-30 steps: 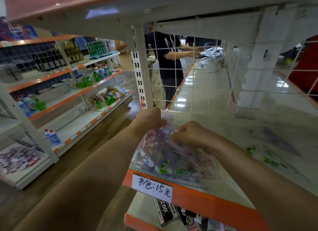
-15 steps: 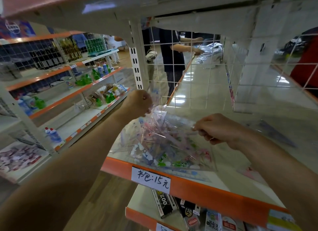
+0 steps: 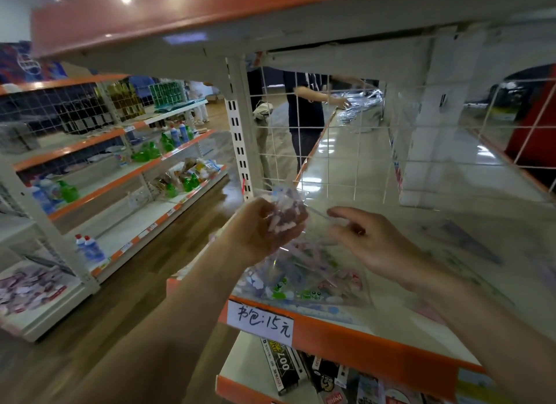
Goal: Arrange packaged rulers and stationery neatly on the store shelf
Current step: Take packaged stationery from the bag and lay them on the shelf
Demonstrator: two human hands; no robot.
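Left hand (image 3: 267,226) clenches the bunched top of the ruler packet (image 3: 304,277), whose body slopes down from the grip onto the shelf (image 3: 361,169) front. Right hand (image 3: 373,241), fingers relaxed, waits just beside.

Glossy clear plastic packet (image 3: 301,271), glossy shelf (image 3: 361,175)

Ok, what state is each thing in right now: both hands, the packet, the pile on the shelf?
left hand: grips the small clear packet, raised above the shelf.
right hand: fingers loosely extended, holding nothing I can see, above the pile.
small clear packet: bunched in the left hand, off the shelf.
pile of clear packets: lying flat at the shelf's front edge.
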